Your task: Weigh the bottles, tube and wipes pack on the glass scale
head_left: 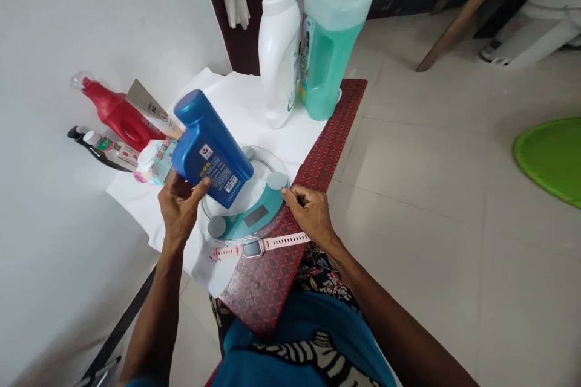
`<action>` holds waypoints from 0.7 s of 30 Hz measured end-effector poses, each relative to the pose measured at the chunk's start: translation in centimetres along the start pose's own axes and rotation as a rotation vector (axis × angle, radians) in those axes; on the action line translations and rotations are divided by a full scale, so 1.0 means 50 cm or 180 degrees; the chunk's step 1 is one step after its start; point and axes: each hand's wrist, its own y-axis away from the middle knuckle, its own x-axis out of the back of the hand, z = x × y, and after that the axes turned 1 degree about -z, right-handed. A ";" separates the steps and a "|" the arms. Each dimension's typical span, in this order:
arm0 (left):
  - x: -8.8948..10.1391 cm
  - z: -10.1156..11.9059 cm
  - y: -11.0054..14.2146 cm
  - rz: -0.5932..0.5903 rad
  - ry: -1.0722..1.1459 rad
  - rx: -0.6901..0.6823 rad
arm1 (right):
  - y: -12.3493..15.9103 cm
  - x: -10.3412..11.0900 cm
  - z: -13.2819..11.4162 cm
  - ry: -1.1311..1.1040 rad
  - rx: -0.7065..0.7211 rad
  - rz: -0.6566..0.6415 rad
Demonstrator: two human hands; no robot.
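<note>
My left hand is closed round the lower side of a blue plastic bottle, its thumb across the label side. The bottle leans to the left over a round glass scale; whether its base touches the glass is unclear. My right hand has its fingers curled and pressed together at the scale's right rim; anything between the fingertips is hidden. A pink-strapped smartwatch lies stretched out in front of the scale, below both hands.
On a red patterned table lies a white cloth. A white bottle and a green liquid bottle stand at the back. Left, by the wall, are a red bottle, a tube and smaller bottles. A green seat is at right.
</note>
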 end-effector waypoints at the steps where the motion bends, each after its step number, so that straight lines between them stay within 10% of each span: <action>1: 0.000 -0.003 0.013 -0.0044 -0.0015 0.0033 | 0.001 0.000 0.000 0.0016 0.0002 -0.0006; 11: 0.013 -0.027 0.058 -0.0392 -0.0462 -0.0151 | 0.003 -0.001 -0.005 0.0098 -0.0060 0.0016; 16: 0.037 -0.034 0.069 0.0049 -0.0375 -0.0232 | 0.005 0.002 -0.007 0.0089 -0.0094 -0.0003; 21: -0.033 -0.031 0.071 0.0151 -0.0294 -0.0139 | 0.013 0.004 0.005 0.0171 -0.0155 -0.0004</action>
